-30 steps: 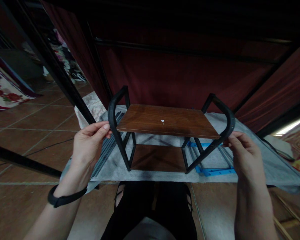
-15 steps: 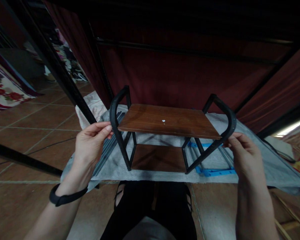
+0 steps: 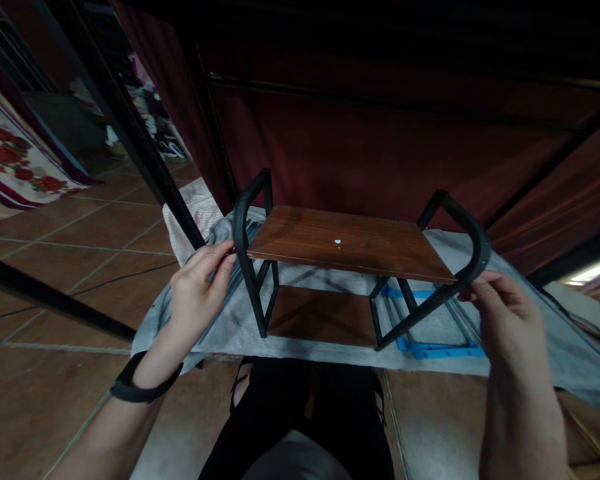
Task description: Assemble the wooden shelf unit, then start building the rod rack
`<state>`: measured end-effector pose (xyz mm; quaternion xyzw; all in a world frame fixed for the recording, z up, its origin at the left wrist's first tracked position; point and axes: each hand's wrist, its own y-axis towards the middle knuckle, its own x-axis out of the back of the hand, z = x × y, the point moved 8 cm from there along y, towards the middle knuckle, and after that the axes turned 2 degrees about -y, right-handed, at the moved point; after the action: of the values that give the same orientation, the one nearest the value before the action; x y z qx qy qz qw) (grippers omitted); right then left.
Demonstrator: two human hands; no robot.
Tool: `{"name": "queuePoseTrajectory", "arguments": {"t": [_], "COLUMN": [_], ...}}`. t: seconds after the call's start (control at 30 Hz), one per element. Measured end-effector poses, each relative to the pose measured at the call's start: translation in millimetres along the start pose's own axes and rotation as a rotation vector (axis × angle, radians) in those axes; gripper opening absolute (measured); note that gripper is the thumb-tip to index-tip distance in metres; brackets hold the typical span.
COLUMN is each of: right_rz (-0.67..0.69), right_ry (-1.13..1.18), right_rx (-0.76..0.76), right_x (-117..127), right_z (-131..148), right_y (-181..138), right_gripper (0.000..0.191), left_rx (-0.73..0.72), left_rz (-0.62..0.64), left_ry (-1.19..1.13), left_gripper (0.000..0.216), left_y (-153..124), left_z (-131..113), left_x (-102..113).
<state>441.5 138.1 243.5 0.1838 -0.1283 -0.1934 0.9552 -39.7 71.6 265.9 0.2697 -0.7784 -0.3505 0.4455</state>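
A small two-tier rack (image 3: pixel 350 243) with brown wood-grain boards and a black tube frame stands upright in front of me. A small white mark is on its upper board. Against the outer side of the left tube, level with that board, my left hand (image 3: pixel 200 283) is closed in a pinch. My right hand (image 3: pixel 510 310) pinches likewise at the outer side of the right tube. Whatever lies between the fingertips of either hand is too small or hidden to make out. The lower board (image 3: pixel 323 317) rests close to the cloth-covered surface.
Grey cloth (image 3: pixel 300 277) covers the low surface under the rack. Grey rods (image 3: pixel 220 300) lie on the left, and a blue-and-grey frame (image 3: pixel 440 350) on the right. Black metal posts (image 3: pixel 125 120) and a dark red curtain (image 3: pixel 380 160) stand around and behind.
The whole view has shifted a little, so the rack appears further right. My left hand has turned slightly at the wrist, its fingers more upright. Both hands stay at the rack's sides.
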Motion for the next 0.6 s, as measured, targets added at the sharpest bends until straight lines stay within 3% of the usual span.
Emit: {"name": "queuePoseTrajectory", "arguments": {"t": [0.37,0.6], "right_rz": [-0.08,-0.112], "right_ry": [-0.017,-0.058], "right_rx": [-0.071,-0.129], "right_x": [7,9], "right_z": [-3,1], "right_y": [-7,-17], "right_gripper": [0.019,0.022], "left_rx": [-0.292,-0.366], "left_rz": [0.06,0.079], "left_ry": [0.397,0.428], "left_gripper": [0.04,0.049], "left_y": [-9,-12], "left_z": [-3,-4], "left_x": [-5,-6]}}
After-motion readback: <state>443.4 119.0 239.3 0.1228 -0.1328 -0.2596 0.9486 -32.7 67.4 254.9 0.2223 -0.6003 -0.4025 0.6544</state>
